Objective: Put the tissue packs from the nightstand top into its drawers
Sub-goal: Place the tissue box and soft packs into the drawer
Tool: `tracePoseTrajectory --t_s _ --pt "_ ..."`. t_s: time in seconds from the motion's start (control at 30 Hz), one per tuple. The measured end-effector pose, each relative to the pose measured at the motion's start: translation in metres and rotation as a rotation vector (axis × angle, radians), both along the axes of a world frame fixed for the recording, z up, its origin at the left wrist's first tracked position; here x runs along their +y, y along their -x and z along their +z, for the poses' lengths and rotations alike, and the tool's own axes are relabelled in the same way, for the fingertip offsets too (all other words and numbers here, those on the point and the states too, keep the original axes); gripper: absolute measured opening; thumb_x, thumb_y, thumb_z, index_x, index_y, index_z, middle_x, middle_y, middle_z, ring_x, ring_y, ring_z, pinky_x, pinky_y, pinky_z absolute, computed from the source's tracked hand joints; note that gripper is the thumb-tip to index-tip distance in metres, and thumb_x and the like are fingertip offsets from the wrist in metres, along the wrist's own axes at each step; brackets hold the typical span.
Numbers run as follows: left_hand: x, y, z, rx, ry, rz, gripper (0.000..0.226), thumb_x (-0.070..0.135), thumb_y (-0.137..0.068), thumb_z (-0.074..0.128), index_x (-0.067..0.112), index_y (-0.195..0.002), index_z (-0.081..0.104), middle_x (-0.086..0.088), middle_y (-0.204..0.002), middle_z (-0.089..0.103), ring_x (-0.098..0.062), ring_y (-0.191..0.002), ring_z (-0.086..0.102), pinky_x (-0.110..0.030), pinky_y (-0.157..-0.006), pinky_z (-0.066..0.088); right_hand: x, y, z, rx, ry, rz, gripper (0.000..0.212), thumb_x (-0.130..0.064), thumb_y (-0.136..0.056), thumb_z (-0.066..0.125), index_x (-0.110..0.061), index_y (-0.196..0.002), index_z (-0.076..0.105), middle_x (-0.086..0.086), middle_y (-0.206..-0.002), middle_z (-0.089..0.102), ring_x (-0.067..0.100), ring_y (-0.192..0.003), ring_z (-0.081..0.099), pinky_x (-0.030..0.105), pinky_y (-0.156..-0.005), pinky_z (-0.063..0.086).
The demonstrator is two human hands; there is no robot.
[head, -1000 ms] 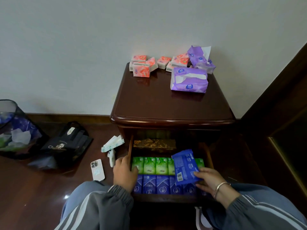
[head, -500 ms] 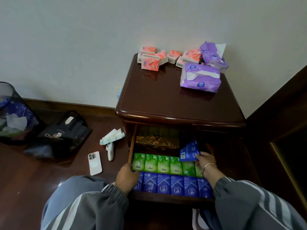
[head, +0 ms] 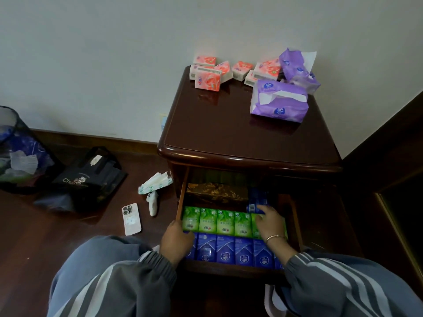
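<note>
The dark wooden nightstand (head: 229, 129) has its top drawer (head: 229, 269) pulled out. Inside lie a row of green tissue packs (head: 225, 221), a row of blue ones (head: 225, 250) in front, and a gold-patterned box (head: 216, 192) at the back. My right hand (head: 270, 223) reaches over the green row, its fingertips touching a blue pack (head: 254, 205) lying at the drawer's back right. Fingers of my left hand (head: 176, 239) curl over the drawer's front left corner. On the top's far edge sit several pink packs (head: 207, 80) and two purple packs (head: 278, 101).
On the floor to the left lie a phone (head: 131, 218), a small white object (head: 153, 202), a loose tissue pack (head: 155, 181), a black bag (head: 87, 179) and a mesh waste bin (head: 13, 145). Dark wooden furniture (head: 389, 156) stands close on the right.
My right hand carried the blue pack from above the front rows to the drawer's back right and laid it down. The left hand stayed at the drawer's left corner.
</note>
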State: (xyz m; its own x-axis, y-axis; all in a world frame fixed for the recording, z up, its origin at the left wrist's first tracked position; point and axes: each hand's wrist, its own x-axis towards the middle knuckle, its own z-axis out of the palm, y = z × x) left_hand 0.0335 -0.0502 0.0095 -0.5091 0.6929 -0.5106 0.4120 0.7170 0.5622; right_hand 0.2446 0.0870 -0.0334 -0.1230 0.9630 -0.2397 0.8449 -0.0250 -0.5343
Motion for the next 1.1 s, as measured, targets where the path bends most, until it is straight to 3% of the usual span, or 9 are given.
tracePoseTrajectory --t_s 0.1,0.23,0.4,0.57,0.7,0.77,0.87,0.97,1.1 --pt "0.000 0.000 0.000 -0.009 -0.018 0.006 0.021 0.012 -0.086 0.052 0.004 -0.105 0.057 -0.013 -0.104 0.061 -0.029 -0.093 0.061 -0.027 -0.069 0.039 -0.013 0.016 -0.004 -0.026 -0.083 0.297 0.044 -0.016 -0.094 0.049 -0.018 -0.138 0.046 0.002 -0.148 0.039 0.021 -0.137 0.033 0.030 -0.112 0.027" --pt "-0.002 0.000 0.000 -0.019 -0.031 0.005 0.019 0.012 -0.085 0.053 0.006 -0.102 0.055 -0.011 -0.103 0.060 -0.027 -0.091 0.061 -0.028 -0.069 0.038 -0.012 0.042 -0.010 -0.187 -0.169 0.590 0.054 -0.025 -0.095 0.042 -0.025 -0.147 0.026 -0.006 -0.156 0.020 0.016 -0.141 0.022 0.034 -0.114 0.022" --pt "-0.003 0.001 -0.001 -0.027 -0.041 0.003 0.015 0.012 -0.084 0.053 0.009 -0.099 0.054 -0.009 -0.103 0.058 -0.027 -0.093 0.060 -0.027 -0.071 0.037 0.013 0.054 -0.017 -0.206 -0.223 0.256 0.057 -0.031 -0.094 0.047 -0.020 -0.146 0.028 0.004 -0.154 0.028 0.027 -0.136 0.033 0.040 -0.107 0.036" --pt "-0.004 0.001 -0.004 -0.032 -0.080 -0.003 0.019 0.013 -0.085 0.053 0.012 -0.104 0.054 -0.005 -0.102 0.055 -0.028 -0.097 0.059 -0.025 -0.072 0.036 0.028 0.043 -0.025 0.284 0.112 -0.259 0.070 -0.039 -0.087 0.061 -0.008 -0.142 0.034 0.019 -0.132 0.053 0.033 -0.119 0.053 0.038 -0.098 0.044" --pt "-0.004 0.000 -0.003 -0.029 -0.087 0.001 0.018 0.013 -0.086 0.053 0.015 -0.104 0.053 -0.001 -0.102 0.052 -0.025 -0.097 0.058 -0.023 -0.073 0.034 0.053 0.041 -0.020 0.447 0.480 -0.323 0.084 -0.047 -0.084 0.062 -0.013 -0.148 0.019 0.011 -0.145 0.042 0.029 -0.119 0.056 0.036 -0.097 0.047" --pt "-0.003 -0.001 -0.001 -0.032 -0.088 0.004 0.018 0.012 -0.086 0.053 0.014 -0.104 0.053 -0.004 -0.107 0.056 -0.022 -0.093 0.058 -0.023 -0.072 0.035 0.060 0.042 -0.013 0.495 0.584 -0.274 0.084 -0.046 -0.086 0.059 -0.017 -0.150 0.012 0.007 -0.150 0.035 0.024 -0.111 0.062 0.023 -0.071 0.050" --pt "-0.003 -0.002 0.000 -0.030 -0.084 0.011 0.017 0.012 -0.086 0.053 0.012 -0.103 0.053 -0.008 -0.111 0.057 -0.025 -0.096 0.059 -0.023 -0.072 0.035 0.065 0.043 -0.014 0.474 0.589 -0.231 0.076 -0.042 -0.090 0.056 -0.018 -0.149 0.014 0.005 -0.150 0.035 0.011 -0.073 0.068 0.013 -0.039 0.040" --pt "-0.002 -0.002 -0.001 -0.023 -0.078 0.017 0.021 0.013 -0.086 0.053 0.010 -0.107 0.055 -0.009 -0.114 0.057 -0.026 -0.100 0.059 -0.024 -0.073 0.037 0.063 0.043 -0.020 0.579 0.588 -0.258 0.073 -0.028 -0.092 0.057 -0.014 -0.149 0.014 0.013 -0.148 0.037 0.007 -0.060 0.065 0.012 -0.041 0.047" --pt "-0.002 -0.003 -0.003 -0.017 -0.082 0.025 0.025 0.013 -0.085 0.053 0.011 -0.109 0.055 -0.008 -0.115 0.056 -0.027 -0.102 0.059 -0.024 -0.076 0.037 0.060 0.040 -0.020 0.666 0.544 -0.277 0.063 -0.010 -0.095 0.051 -0.006 -0.148 0.017 0.023 -0.144 0.038 0.030 -0.093 0.067 0.014 -0.057 0.055"
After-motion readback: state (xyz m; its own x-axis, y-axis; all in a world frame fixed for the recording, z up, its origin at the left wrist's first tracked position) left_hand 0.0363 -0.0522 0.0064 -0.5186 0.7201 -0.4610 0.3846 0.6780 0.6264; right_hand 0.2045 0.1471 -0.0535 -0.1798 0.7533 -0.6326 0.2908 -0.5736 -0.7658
